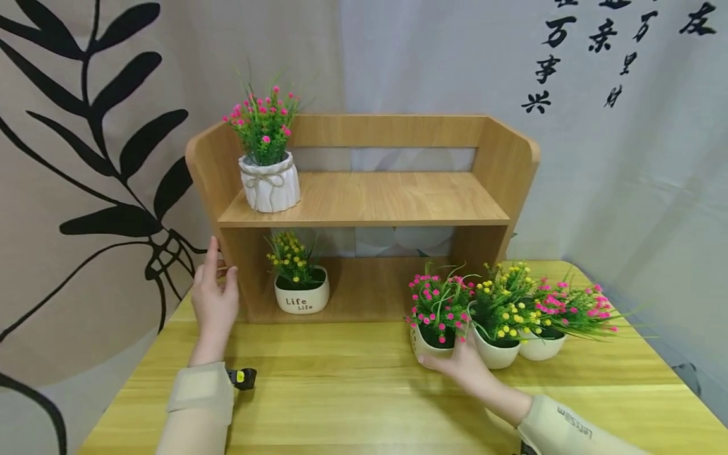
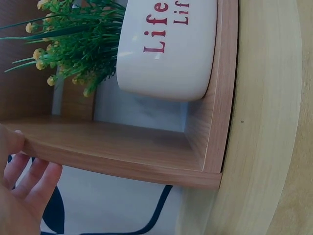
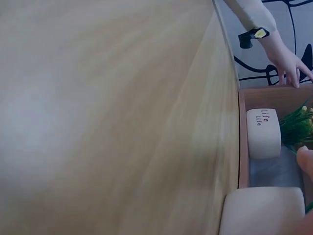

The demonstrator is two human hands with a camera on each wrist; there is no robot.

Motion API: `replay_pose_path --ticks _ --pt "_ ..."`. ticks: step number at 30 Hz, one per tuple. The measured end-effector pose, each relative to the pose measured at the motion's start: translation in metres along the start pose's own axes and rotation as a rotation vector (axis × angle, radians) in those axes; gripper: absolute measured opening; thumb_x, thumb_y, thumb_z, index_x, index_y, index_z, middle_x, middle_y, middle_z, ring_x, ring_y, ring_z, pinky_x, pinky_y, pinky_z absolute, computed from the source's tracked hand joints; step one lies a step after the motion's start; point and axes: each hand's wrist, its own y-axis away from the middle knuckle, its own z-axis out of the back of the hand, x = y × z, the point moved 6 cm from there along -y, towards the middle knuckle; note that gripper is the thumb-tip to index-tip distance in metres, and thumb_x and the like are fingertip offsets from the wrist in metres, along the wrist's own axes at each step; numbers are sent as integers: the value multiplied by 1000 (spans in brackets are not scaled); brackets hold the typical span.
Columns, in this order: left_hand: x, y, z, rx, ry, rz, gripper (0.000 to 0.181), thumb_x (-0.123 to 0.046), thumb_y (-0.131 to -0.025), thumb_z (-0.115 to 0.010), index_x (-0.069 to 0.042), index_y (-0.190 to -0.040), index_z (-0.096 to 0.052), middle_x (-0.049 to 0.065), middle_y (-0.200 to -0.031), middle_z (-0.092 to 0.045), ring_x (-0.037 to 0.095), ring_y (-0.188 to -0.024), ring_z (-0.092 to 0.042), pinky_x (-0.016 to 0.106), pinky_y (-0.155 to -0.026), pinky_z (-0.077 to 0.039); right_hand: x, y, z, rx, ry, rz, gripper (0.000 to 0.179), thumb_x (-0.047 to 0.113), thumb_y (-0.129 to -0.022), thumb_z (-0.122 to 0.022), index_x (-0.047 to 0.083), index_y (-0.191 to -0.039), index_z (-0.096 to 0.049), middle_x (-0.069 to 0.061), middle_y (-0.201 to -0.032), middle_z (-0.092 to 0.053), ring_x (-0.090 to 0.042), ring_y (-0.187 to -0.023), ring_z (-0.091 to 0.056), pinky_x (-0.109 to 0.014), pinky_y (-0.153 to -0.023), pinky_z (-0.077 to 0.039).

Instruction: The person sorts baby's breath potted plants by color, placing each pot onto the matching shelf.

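Note:
My right hand (image 1: 463,363) holds a small white pot of artificial pink flowers (image 1: 440,309) on the table, the thumb across its front; the other fingers are partly hidden by pot and leaves. That white pot (image 3: 261,210) also shows low in the right wrist view, with a blurred fingertip (image 3: 305,159) above it. At the wooden shelf's (image 1: 364,199) left side panel, my left hand (image 1: 215,297) touches the front edge with fingers extended. In the left wrist view the thumb lies at that edge and the fingers (image 2: 46,181) along the outer face.
A "Life" pot with yellow flowers (image 1: 301,297) sits on the lower shelf at left. Above it stands a white pot tied with twine (image 1: 270,186), with pink flowers. Right of my right hand are a yellow-flowered pot (image 1: 497,347) and another pink-flowered pot (image 1: 543,344).

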Motion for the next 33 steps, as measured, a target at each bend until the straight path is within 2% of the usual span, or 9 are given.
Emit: replay_pose_path --ticks 3,7,13,16,21,23,25,28,33 --pt "-1 0 0 -1 5 3 71 2 -95 -57 -28 -153 -31 28 -110 -54 42 -96 -58 42 -69 -46 0 -6 -3 -27 -15 21 120 25 -71 -87 -7 -150 -4 -39 -151 1 -51 -140 -7 -55 -112 -17" --pt "0 -1 -1 9 10 11 70 1 -95 -56 -28 -153 -30 27 -111 -54 41 -97 -58 40 -69 -45 -2 -11 -6 -45 -2 39 117 24 -67 -88 -9 -149 -11 -38 -152 0 -50 -141 -2 -56 -113 -14" --pt "2 -1 -1 5 2 17 70 0 -95 -57 -29 -153 -31 26 -112 -55 38 -98 -59 37 -69 -45 -1 -18 -5 -109 1 167 114 22 -61 -92 -8 -145 -22 -38 -146 -18 -51 -136 -18 -59 -110 -20" --pt "2 -1 -1 6 7 15 70 1 -95 -57 -30 -153 -31 26 -112 -54 39 -98 -59 39 -69 -46 -3 -20 -4 -117 -2 183 112 24 -60 -93 -6 -145 -26 -35 -145 -22 -49 -135 -23 -59 -109 -23" --pt "1 -1 -1 11 24 -6 71 2 -94 -57 -29 -153 -31 27 -112 -54 41 -96 -59 45 -70 -49 -5 -23 -4 -98 38 151 100 27 -61 -93 -5 -140 -40 -29 -140 -42 -43 -130 -39 -53 -106 -33" --pt "1 -1 0 11 27 -13 72 2 -94 -58 -29 -153 -31 28 -112 -54 41 -96 -59 46 -70 -49 -4 -24 -3 -90 65 145 96 27 -61 -92 -5 -138 -45 -27 -137 -48 -43 -129 -40 -52 -108 -32" --pt "1 -1 0 10 27 -16 72 3 -94 -58 -29 -153 -31 28 -111 -53 41 -96 -58 46 -70 -49 -4 -24 -2 -80 82 127 95 25 -61 -92 -6 -138 -46 -28 -137 -49 -44 -132 -37 -53 -110 -27" --pt "2 0 1 7 25 -13 73 3 -94 -58 -29 -153 -30 28 -111 -53 41 -96 -58 46 -70 -50 -6 -22 -1 -57 111 56 95 26 -63 -90 -11 -137 -44 -33 -134 -49 -49 -129 -39 -55 -108 -29" --pt "2 0 0 6 24 -11 73 3 -94 -58 -29 -153 -30 28 -111 -53 41 -96 -58 45 -70 -49 -10 -19 0 -22 143 -70 97 31 -65 -87 -21 -132 -39 -41 -124 -51 -52 -115 -51 -54 -96 -44"
